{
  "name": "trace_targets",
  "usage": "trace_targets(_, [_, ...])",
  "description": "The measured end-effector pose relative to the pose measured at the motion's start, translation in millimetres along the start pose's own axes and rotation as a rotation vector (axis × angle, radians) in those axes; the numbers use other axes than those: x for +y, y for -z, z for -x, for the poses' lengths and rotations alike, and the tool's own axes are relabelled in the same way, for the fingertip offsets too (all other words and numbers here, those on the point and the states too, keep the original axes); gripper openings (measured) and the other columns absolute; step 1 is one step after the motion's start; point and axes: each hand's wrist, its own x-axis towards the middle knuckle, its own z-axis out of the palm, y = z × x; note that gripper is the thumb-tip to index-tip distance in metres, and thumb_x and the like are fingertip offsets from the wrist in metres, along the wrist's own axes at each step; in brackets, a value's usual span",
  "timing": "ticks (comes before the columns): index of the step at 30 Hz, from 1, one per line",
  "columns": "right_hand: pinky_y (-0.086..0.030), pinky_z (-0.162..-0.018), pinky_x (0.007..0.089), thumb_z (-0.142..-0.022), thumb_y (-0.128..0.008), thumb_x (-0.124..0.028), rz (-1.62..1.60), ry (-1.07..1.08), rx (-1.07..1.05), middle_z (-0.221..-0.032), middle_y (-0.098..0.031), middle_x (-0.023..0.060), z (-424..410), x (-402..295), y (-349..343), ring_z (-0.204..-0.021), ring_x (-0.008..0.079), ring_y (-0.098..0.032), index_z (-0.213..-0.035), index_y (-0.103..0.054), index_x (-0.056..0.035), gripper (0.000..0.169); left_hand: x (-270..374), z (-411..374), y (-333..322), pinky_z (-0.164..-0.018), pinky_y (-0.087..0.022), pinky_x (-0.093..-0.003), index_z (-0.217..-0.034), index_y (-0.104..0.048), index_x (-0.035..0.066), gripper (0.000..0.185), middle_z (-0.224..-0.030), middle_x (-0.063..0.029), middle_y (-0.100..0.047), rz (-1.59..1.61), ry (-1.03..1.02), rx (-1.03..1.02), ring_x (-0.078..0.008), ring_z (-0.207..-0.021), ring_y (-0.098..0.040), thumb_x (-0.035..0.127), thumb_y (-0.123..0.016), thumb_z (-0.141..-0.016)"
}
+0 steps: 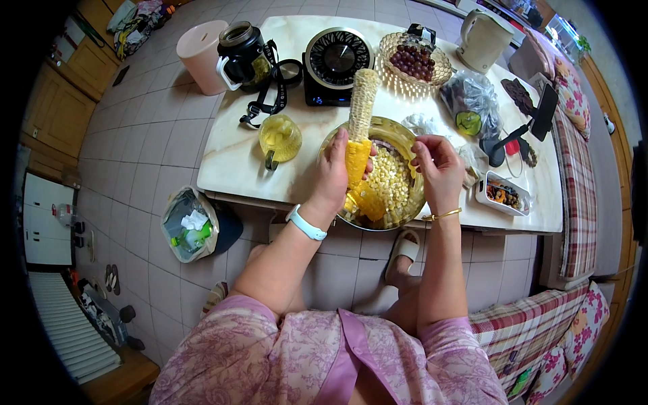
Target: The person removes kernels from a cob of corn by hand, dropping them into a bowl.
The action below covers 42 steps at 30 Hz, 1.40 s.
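Note:
My left hand [334,169] grips a bright yellow textured piece [357,159] at the lower end of a corn cob [363,104]. The cob's upper part is bare of kernels and tilts up away from me. Under it, a steel bowl [400,130] overhangs the table's near edge, with pale loose corn kernels [390,174] inside. A second yellow piece [370,202] shows in the bowl below my left hand; its kind is unclear. My right hand [439,164] is at the bowl's right rim, thumb and fingers curled together. Whether anything small is pinched there is hidden.
Around the marble-patterned table [228,172] stand a glass mug [280,137], a black jug [243,61], a fan-like appliance [338,63], a grape bowl [415,63], a kettle [484,40], a phone stand [511,139] and a white container [502,195]. A lined bin [190,225] is left on the floor.

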Motion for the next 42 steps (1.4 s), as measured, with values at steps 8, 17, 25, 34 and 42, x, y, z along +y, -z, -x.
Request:
trace_targets(8, [-0.051,-0.063,0.0235,-0.092,-0.069,-0.003,0.136,-0.013,-0.099,-0.081,-0.071,0.0052,1.5,-2.9,1.2,-0.069,0.0084,-0.065,-0.100,-0.071,0.0013,0.009,2.6,5.8,-6.2,-0.060,-0.050,-0.0249,-0.102,-0.064,0.002,0.060,-0.088,-0.0060,-0.068,-0.074,0.006,-0.019,-0.0105,-0.068,-0.062,0.056,-0.036,-0.106])
trace_targets(17, [-0.051,-0.061,0.0247,-0.090,-0.073,-0.007,0.058,0.021,-0.227,-0.086,-0.070,0.0078,19.1,-12.7,-20.5,-0.068,0.0108,-0.065,-0.099,-0.070,0.0022,0.013,-6.8,7.3,-11.7,-0.058,-0.049,-0.0250,-0.106,-0.062,0.005,0.052,-0.080,-0.0049,-0.066,-0.113,-0.028,0.016,-0.0115,-0.064,-0.061,0.050,-0.036,-0.108])
trace_targets(25, [-0.052,-0.060,0.0279,-0.088,-0.075,-0.009,0.117,0.033,-0.266,-0.082,-0.067,0.0090,18.5,-15.3,-16.7,-0.067,0.0148,-0.064,-0.090,-0.069,0.0008,0.011,-0.8,10.6,-8.4,-0.070,-0.048,-0.0269,-0.110,-0.053,0.000,0.031,-0.094,-0.0062,-0.058,-0.362,-0.272,-0.097,-0.0113,-0.080,-0.055,0.030,-0.046,-0.108])
trace_targets(34, [-0.051,-0.059,0.0388,-0.087,-0.071,-0.010,0.475,0.419,-0.139,-0.078,-0.062,0.0115,22.4,-20.4,-20.9,-0.067,0.0308,-0.063,-0.084,-0.063,-0.0039,0.010,-9.1,5.1,-2.5,-0.080,-0.048,-0.0342,-0.114,-0.054,-0.002,0.036,-0.098,-0.0148,-0.062,-0.705,-0.459,-0.050,-0.0224,-0.087,-0.058,0.033,-0.050,-0.106])
trace_targets(42, [-0.053,-0.060,0.0405,-0.086,-0.070,-0.010,0.418,0.328,-0.101,-0.077,-0.064,0.0143,26.2,-10.2,-25.9,-0.066,0.0326,-0.065,-0.086,-0.059,-0.0042,0.012,0.4,8.9,-5.4,-0.076,-0.051,-0.0428,-0.118,-0.054,0.000,0.042,-0.104,-0.0207,-0.065,-0.853,-0.499,-0.062,-0.0384,-0.089,-0.065,0.038,-0.057,-0.102])
